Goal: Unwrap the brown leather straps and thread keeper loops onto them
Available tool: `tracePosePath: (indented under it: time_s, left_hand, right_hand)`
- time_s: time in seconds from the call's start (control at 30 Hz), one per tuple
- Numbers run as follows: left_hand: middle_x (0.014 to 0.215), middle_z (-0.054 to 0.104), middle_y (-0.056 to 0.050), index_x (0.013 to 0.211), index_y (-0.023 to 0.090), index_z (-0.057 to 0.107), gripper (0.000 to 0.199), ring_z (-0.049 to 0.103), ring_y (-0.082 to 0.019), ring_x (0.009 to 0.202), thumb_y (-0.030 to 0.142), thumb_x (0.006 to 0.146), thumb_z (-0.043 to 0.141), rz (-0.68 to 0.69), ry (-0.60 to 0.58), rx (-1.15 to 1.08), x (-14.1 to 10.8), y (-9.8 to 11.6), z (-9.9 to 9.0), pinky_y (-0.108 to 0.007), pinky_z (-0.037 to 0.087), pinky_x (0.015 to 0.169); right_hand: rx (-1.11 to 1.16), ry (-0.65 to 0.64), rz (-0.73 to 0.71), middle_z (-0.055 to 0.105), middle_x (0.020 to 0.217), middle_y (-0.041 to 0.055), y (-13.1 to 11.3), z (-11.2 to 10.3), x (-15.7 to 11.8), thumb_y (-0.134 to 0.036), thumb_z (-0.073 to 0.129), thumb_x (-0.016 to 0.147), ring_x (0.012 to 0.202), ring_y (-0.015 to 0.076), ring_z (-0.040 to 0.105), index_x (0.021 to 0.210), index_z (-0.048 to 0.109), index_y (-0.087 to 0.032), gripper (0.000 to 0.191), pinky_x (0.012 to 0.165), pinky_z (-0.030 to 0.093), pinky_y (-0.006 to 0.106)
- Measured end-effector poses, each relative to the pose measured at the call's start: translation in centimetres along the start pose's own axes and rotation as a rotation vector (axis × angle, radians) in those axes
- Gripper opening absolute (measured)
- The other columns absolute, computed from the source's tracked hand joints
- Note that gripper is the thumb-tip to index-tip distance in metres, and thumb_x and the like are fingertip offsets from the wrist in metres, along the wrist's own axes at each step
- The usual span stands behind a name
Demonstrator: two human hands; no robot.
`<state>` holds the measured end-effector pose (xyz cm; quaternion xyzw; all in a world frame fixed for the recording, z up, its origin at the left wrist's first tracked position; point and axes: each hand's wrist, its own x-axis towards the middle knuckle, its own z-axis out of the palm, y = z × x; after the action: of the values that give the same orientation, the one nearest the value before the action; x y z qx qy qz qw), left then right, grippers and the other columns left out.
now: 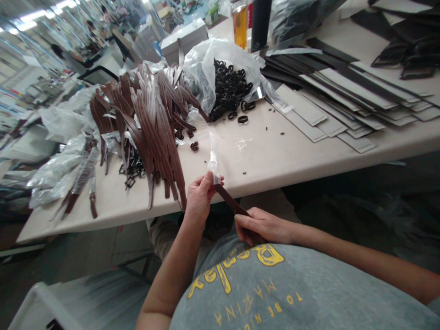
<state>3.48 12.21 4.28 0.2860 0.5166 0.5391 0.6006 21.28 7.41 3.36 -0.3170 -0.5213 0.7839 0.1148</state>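
Worktop (263, 153), near edge: we note one brown strap (229, 200) held between two hands, just past the edge on the person's side and close to the shirt (247, 284). Its long axis slopes: upper end by the left hand (198, 198), at the worktop's near edge, the rest running down and rightward, toward the body, to the right hand (259, 224). Left thumb and fingers are together, clamped on the strap's upper end where a clear plastic film (213, 156) stands up from the grip, leaning over the worktop. Right fingers are closed around the lower part, thumb on top; what lies under that palm is hidden from us. Between the two grips the strap looks fairly straight. So the film lies directly beyond the left fingers, away from the body, and the left hand is the nearer to it; the right is well apart from it. Left of the hands, at the near edge, we log a heap of brown straps (154, 123), some ends hanging over, with dark buckles (132, 169) beside it. Farther in, black loops (230, 89) spill from a clear bag (201, 62). Toward the right side, flat strips (338, 98) lie fanned in overlapping rows.
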Motion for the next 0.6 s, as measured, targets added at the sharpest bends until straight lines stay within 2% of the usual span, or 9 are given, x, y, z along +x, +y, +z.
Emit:
tracePosePath:
  time_s: [0.37,0.6]
  left_hand:
    - [0.073,0.073,-0.005,0.073,0.014,0.073,0.033,0.069,-0.015,0.069,0.044,0.066,0.083,0.009,-0.046,-0.009,-0.7,-0.4,-0.2,-0.024,0.055,0.066]
    - [0.067,0.071,-0.003,0.072,0.014,0.071,0.032,0.066,-0.013,0.062,0.043,0.065,0.083,0.014,0.010,-0.047,-1.7,-0.5,-1.0,-0.023,0.053,0.061]
  right_hand:
    - [0.031,0.005,-0.058,0.055,0.055,-0.0001,0.5,-0.4,0.4,-0.074,0.036,0.088,0.042,0.0070,0.039,0.070,0.061,-0.013,0.068,0.040,0.028,0.020]
    - [0.048,-0.025,-0.050,0.054,0.054,-0.0005,0.7,-0.5,0.4,-0.073,0.034,0.090,0.042,0.0071,0.038,0.070,0.061,-0.013,0.068,0.041,0.028,0.020]
